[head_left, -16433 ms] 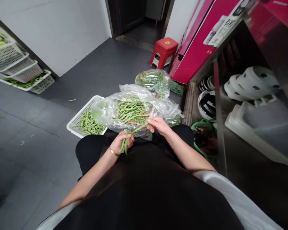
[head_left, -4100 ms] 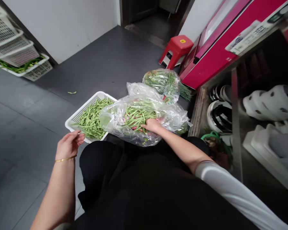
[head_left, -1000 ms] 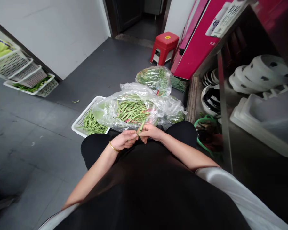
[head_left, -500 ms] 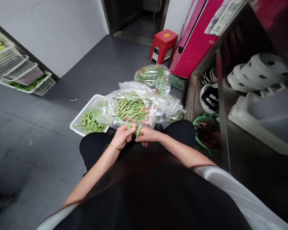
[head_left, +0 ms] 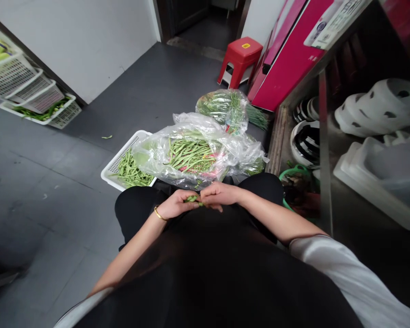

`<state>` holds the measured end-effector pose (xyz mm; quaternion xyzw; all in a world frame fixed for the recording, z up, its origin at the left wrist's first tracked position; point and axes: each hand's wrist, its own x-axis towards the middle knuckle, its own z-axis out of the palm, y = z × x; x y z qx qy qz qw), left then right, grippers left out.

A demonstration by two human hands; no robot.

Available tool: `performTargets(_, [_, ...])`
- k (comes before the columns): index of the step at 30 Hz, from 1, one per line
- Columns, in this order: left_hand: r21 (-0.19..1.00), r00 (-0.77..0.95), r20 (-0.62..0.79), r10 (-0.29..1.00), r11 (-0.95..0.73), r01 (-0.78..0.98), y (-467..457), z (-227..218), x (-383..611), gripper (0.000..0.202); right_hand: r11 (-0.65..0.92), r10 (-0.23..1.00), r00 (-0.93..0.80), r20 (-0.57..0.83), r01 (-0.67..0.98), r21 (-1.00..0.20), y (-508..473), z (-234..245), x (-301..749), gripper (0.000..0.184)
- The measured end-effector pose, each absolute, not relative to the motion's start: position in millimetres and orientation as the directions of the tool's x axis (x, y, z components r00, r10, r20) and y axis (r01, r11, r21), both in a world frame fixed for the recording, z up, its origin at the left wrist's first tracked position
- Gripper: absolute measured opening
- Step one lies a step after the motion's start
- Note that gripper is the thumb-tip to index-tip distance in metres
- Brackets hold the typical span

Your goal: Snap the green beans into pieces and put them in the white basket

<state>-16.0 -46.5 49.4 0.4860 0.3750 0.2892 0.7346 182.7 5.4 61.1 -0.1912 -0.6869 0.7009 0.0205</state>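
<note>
Centrally, fingertips of both hands meet over the lap, pinching one short green bean (head_left: 192,199) between them: left hand (head_left: 176,207), fingers curled and pressed together on the bean's left end; right hand (head_left: 218,196), fingers bunched and pressed on its right end, knuckles up. Bean lies roughly level, mostly hidden by fingers; only a small green bit shows in the gap betw. the hands. Gold bracelet (head_left: 156,214) on left wrist. Both forearms bare; white sleeve (head_left: 345,278) on right upper arm. Black garment (head_left: 205,273) covers lap and fills lower frame. Just beyond the hands, touching the knees: clear plastic bag (head_left: 198,155), open, w/ loose heap of long green beans inside. Left of bag, partly under its edge: white perforated basket (head_left: 118,161) on floor, holding a layer of shorter bean pieces. Behind bag: second clear bag (head_left: 223,105) of greens, tied or bunched, cannot tell which. Farther back: red plastic stool (head_left: 241,57) beside pink cabinet (head_left: 287,68). Right side: steel shelf unit (head_left: 323,150) w/ white lidded items and trays. Far left by wall: stack of white baskets (head_left: 30,93), some greens in lowest. One stray bean (head_left: 106,136) on grey floor, well apart.
</note>
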Motion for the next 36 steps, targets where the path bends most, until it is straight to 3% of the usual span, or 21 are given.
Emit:
performTargets(2, [0.934,0.552,-0.242,0.798,0.345,-0.089,-46.4,47.3,-19.5,0.009,-0.29,0.254,-0.929,-0.27,0.193,-0.937,0.6,51.2,183.2,0.036])
performTargets(4, [0.879,0.473,-0.238,0.849,0.395,-0.266,-45.0,37.8,-26.1,0.014,-0.325,0.207,-0.92,-0.334,0.258,-0.91,5.0,41.8,185.9,0.036])
performTargets(5, [0.819,0.409,-0.244,0.88,0.412,-0.398,-44.0,31.1,-30.4,0.016,-0.24,0.17,-0.903,-0.395,0.351,-0.905,11.0,38.1,187.3,0.033])
performTargets(7, [0.665,0.288,-0.278,0.916,0.4,-0.631,-42.2,17.0,-40.0,0.02,0.115,0.208,-0.821,-0.532,0.56,-0.82,28.4,32.4,186.7,0.024])
performTargets(8, [0.601,0.263,-0.304,0.916,0.398,-0.693,-41.7,10.8,-44.4,0.021,0.308,0.3,-0.779,-0.551,0.625,-0.717,38.3,29.8,183.2,0.019])
performTargets(10, [0.544,0.276,-0.346,0.897,0.432,-0.72,-41.8,2.1,-50.6,0.022,0.556,0.52,-0.736,-0.434,0.677,-0.482,57.5,23.0,167.8,0.013])
performTargets(13, [0.568,0.328,-0.351,0.877,0.478,-0.67,-43.1,-1.4,-51.5,0.039,0.665,0.644,-0.719,-0.261,0.695,-0.275,80.2,4.4,127.0,0.024])
performTargets(17, [0.588,0.329,-0.357,0.874,0.484,-0.648,-42.9,1.2,-46.9,0.025,0.763,0.548,-0.757,-0.354,0.627,-0.16,97.8,-26.4,78.9,0.033])
performTargets(21, [0.553,0.33,-0.462,0.823,0.558,-0.619,-42.8,-1.1,-46.4,0.033,0.767,0.539,-0.762,-0.359,0.62,-0.165,109.6,-28.1,83.6,0.03])
performTargets(25, [0.534,0.327,-0.585,0.743,0.656,-0.534,-36.8,-4.3,-37.9,0.025,0.638,0.737,-0.668,-0.102,0.738,-0.22,103.0,2.0,126.2,0.026])
performTargets(27, [0.547,0.316,-0.608,0.728,0.673,-0.499,-29.3,-4.1,-27.7,0.032,0.622,0.76,-0.649,0.031,0.713,-0.325,82.9,14.4,145.2,0.025])
performTargets(33, [0.585,0.219,-0.591,0.777,0.599,-0.547,-12.7,-2.0,0.1,0.03,0.73,0.571,-0.788,0.232,0.358,-0.582,9.4,11.7,174.5,0.031])
performTargets(36, [0.611,0.151,-0.563,0.812,0.533,-0.585,-15.6,4.4,3.6,0.033,0.451,0.759,-0.633,0.153,0.341,-0.824,-0.4,10.4,190.2,0.038])
